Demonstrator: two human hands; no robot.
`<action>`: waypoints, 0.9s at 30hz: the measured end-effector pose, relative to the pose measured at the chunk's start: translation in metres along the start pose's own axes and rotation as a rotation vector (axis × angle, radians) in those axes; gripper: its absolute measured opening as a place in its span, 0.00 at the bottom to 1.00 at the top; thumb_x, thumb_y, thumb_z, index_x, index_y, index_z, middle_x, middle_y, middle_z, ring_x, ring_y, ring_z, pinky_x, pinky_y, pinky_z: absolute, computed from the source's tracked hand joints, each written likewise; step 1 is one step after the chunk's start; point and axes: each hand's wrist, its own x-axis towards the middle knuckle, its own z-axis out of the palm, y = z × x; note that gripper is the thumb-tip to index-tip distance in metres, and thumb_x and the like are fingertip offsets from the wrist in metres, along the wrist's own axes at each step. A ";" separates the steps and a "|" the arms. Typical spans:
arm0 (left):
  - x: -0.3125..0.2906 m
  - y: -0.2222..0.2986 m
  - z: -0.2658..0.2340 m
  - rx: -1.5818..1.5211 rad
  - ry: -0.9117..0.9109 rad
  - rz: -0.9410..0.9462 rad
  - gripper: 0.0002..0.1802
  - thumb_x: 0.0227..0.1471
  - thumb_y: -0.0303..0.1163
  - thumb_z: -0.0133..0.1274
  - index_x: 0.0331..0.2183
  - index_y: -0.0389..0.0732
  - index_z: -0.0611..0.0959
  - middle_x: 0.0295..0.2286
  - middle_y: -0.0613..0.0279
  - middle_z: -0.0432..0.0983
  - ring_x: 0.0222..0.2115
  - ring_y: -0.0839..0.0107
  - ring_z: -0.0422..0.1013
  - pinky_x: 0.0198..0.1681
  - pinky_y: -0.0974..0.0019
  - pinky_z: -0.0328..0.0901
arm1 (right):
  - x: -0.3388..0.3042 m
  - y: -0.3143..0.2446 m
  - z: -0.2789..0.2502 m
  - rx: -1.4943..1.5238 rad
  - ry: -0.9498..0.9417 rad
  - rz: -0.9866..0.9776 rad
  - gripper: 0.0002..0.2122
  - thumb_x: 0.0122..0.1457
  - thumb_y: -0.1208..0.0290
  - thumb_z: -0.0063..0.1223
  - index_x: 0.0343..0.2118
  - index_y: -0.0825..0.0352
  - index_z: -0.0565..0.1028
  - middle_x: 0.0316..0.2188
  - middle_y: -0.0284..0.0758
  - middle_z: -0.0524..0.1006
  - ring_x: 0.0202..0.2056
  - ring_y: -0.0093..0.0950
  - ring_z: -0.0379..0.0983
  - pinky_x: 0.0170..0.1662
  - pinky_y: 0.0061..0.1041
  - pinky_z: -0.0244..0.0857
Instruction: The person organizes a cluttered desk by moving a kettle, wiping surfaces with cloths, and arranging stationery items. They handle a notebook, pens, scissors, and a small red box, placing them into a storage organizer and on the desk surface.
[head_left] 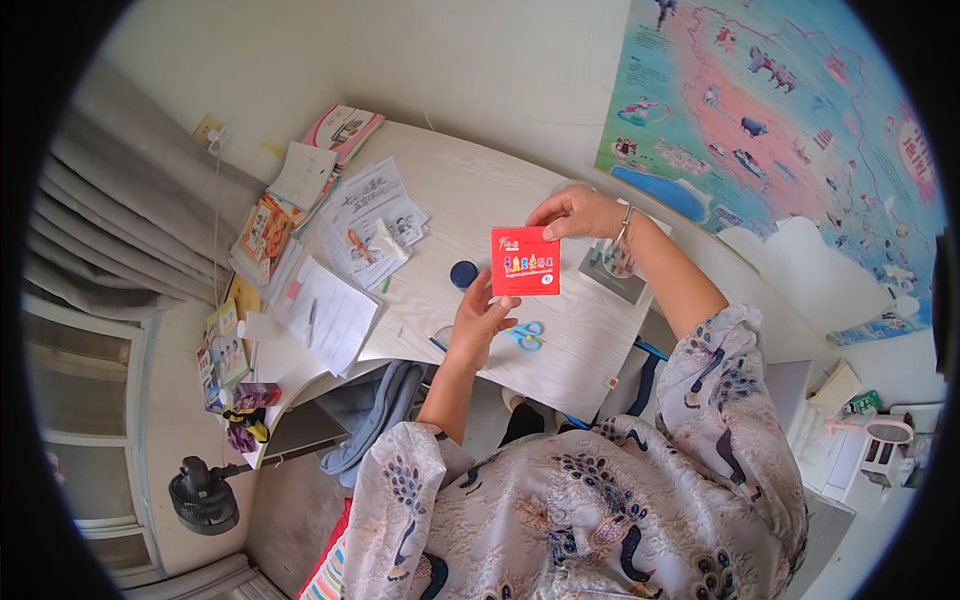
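A fisheye head camera looks down from above the person (590, 490) onto the nearby desk (470, 175).

two hands (480, 320) (588, 215), one square red box (526, 262)

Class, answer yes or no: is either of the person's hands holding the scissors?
No, the scissors lie on the desk, while the left hand and right hand hold the red box.
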 end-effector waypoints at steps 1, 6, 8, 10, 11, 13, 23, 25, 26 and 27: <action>-0.004 0.000 0.007 0.000 -0.024 0.005 0.40 0.48 0.38 0.57 0.57 0.36 0.56 0.47 0.57 0.66 0.43 0.67 0.68 0.38 0.67 0.67 | -0.005 0.005 0.000 0.016 0.001 0.009 0.19 0.47 0.70 0.57 0.43 0.72 0.73 0.39 0.38 0.76 0.42 0.23 0.71 0.48 0.23 0.63; -0.018 -0.017 0.025 -0.123 -0.055 -0.005 0.32 0.49 0.35 0.55 0.52 0.36 0.63 0.42 0.61 0.70 0.41 0.72 0.69 0.39 0.68 0.65 | -0.032 0.028 0.022 0.061 0.000 0.013 0.20 0.50 0.64 0.57 0.43 0.71 0.73 0.39 0.36 0.76 0.41 0.22 0.71 0.47 0.22 0.63; -0.019 -0.030 0.019 -0.108 0.003 -0.047 0.31 0.48 0.34 0.55 0.52 0.36 0.63 0.41 0.61 0.71 0.40 0.72 0.69 0.39 0.68 0.65 | -0.039 0.049 0.033 0.145 -0.004 0.005 0.21 0.50 0.64 0.58 0.44 0.71 0.72 0.39 0.36 0.76 0.41 0.22 0.71 0.48 0.22 0.63; -0.024 -0.031 0.018 -0.102 0.018 -0.039 0.31 0.47 0.32 0.56 0.52 0.35 0.64 0.40 0.60 0.71 0.40 0.73 0.69 0.39 0.68 0.65 | -0.045 0.062 0.040 0.158 -0.032 0.036 0.25 0.49 0.65 0.59 0.49 0.70 0.68 0.45 0.40 0.72 0.46 0.26 0.68 0.51 0.24 0.61; -0.025 -0.032 0.017 -0.086 0.022 -0.034 0.32 0.46 0.31 0.56 0.52 0.35 0.64 0.41 0.60 0.71 0.40 0.73 0.69 0.39 0.68 0.65 | -0.049 0.067 0.044 0.173 -0.026 0.034 0.26 0.49 0.65 0.59 0.50 0.70 0.67 0.47 0.41 0.71 0.48 0.27 0.67 0.52 0.24 0.60; -0.025 -0.035 0.012 -0.077 0.028 -0.020 0.32 0.46 0.30 0.56 0.52 0.35 0.63 0.42 0.58 0.70 0.40 0.72 0.69 0.39 0.68 0.65 | -0.051 0.070 0.045 0.181 -0.073 0.086 0.31 0.47 0.64 0.60 0.54 0.71 0.62 0.51 0.45 0.67 0.52 0.31 0.64 0.55 0.26 0.57; -0.027 -0.006 -0.032 -0.043 0.318 0.135 0.24 0.52 0.27 0.49 0.51 0.38 0.66 0.40 0.58 0.72 0.34 0.71 0.72 0.36 0.71 0.67 | 0.044 0.038 0.006 -0.466 0.475 0.005 0.24 0.39 0.59 0.59 0.39 0.69 0.73 0.32 0.46 0.76 0.35 0.35 0.74 0.40 0.29 0.67; -0.035 0.001 -0.048 -0.023 0.362 0.154 0.21 0.52 0.27 0.50 0.49 0.38 0.69 0.39 0.58 0.72 0.33 0.72 0.72 0.34 0.72 0.66 | 0.084 0.068 -0.022 -0.623 0.532 0.123 0.30 0.41 0.58 0.58 0.48 0.69 0.68 0.37 0.46 0.75 0.41 0.39 0.72 0.45 0.31 0.65; -0.039 0.000 -0.060 -0.017 0.391 0.160 0.21 0.52 0.26 0.50 0.48 0.38 0.69 0.39 0.58 0.72 0.32 0.73 0.72 0.34 0.72 0.66 | 0.103 0.082 -0.031 -0.670 0.552 0.165 0.31 0.41 0.58 0.58 0.49 0.69 0.68 0.39 0.47 0.74 0.42 0.40 0.71 0.46 0.32 0.64; -0.044 -0.002 -0.072 -0.013 0.419 0.162 0.20 0.52 0.26 0.50 0.48 0.38 0.70 0.39 0.58 0.72 0.32 0.73 0.72 0.34 0.72 0.66 | 0.121 0.098 -0.038 -0.719 0.572 0.210 0.31 0.41 0.58 0.57 0.50 0.68 0.67 0.40 0.47 0.74 0.43 0.40 0.70 0.47 0.32 0.64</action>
